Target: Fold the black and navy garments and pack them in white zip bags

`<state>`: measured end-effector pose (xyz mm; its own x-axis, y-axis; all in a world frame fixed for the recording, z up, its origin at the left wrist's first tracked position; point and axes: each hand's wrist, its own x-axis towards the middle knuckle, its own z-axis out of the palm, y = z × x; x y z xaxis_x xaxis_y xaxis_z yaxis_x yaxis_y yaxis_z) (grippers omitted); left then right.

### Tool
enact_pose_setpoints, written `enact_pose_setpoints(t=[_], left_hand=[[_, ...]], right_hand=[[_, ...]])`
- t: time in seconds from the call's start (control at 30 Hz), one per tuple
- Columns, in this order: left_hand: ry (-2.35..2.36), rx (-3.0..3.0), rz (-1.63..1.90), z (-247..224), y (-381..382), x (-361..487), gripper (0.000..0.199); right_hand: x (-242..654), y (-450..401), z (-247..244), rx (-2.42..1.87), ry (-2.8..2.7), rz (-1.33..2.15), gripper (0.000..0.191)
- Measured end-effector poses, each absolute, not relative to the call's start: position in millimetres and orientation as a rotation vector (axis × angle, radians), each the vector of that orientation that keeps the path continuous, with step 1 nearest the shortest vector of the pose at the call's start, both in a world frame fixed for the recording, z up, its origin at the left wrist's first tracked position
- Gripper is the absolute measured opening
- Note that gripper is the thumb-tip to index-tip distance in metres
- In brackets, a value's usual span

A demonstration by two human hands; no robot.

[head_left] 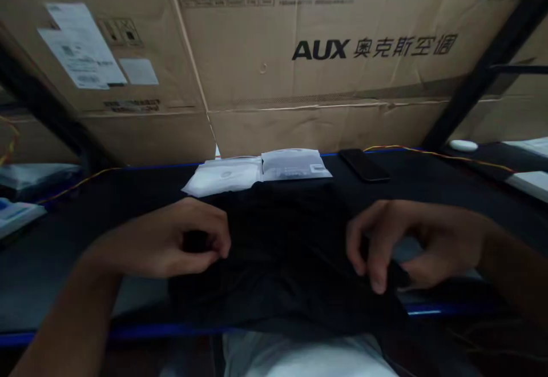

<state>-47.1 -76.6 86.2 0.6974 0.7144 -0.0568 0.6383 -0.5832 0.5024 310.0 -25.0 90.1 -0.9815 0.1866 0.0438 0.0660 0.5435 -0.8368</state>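
A piece of black cloth (282, 263) lies spread over the dark tabletop and hangs past its front edge. My left hand (192, 240) is closed at the cloth's left side, thumb and fingertips pinched together on the fabric. On the right side my right hand (394, 245) grips a dark fold of the same cloth between thumb and fingers. Both hands are slightly blurred. What kind of garment or item the cloth is cannot be made out against the dark table.
Behind the cloth lie two white plastic packets (226, 174) (295, 164) and a black phone (363, 165). Large cardboard boxes (257, 68) stand along the back, between dark shelf posts (475, 77). A red-yellow wire (449, 157) runs along the rear edge. Flat white items sit at both sides.
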Motion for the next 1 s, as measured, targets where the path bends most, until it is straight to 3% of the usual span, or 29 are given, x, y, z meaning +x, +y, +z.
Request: enact_pose_setpoints(t=[0.07,0.13,0.23,0.4,0.5,0.67,0.73,0.83,1.0], left_hand=[[1.011,2.404,0.240,86,-81,-48,0.013],[1.144,2.430,0.281,81,-80,-50,0.026],[1.386,2.445,0.288,71,-72,-53,0.045],[1.267,2.423,0.187,74,-72,-52,0.019],[0.943,2.313,0.154,86,-85,-50,0.012],[0.650,2.092,0.200,92,-87,-53,0.020],[0.771,2.121,0.353,87,-73,-51,0.012],[1.128,2.246,0.627,78,-42,-40,0.021],[1.359,2.608,0.406,60,6,-10,0.047]], right_hand=[[313,-23,94,-0.215,-2.705,1.570,0.016],[315,-19,93,-0.175,-2.787,1.707,0.020],[313,-10,81,-0.290,-2.793,1.571,0.026],[309,7,54,-0.825,-2.655,0.730,0.030],[311,13,49,-0.873,-2.726,0.663,0.038],[315,13,51,-0.923,-2.744,0.734,0.066],[314,11,51,-0.946,-2.688,0.749,0.059],[311,11,49,-0.920,-2.526,0.734,0.043],[307,23,36,-0.893,-2.152,0.544,0.030]])
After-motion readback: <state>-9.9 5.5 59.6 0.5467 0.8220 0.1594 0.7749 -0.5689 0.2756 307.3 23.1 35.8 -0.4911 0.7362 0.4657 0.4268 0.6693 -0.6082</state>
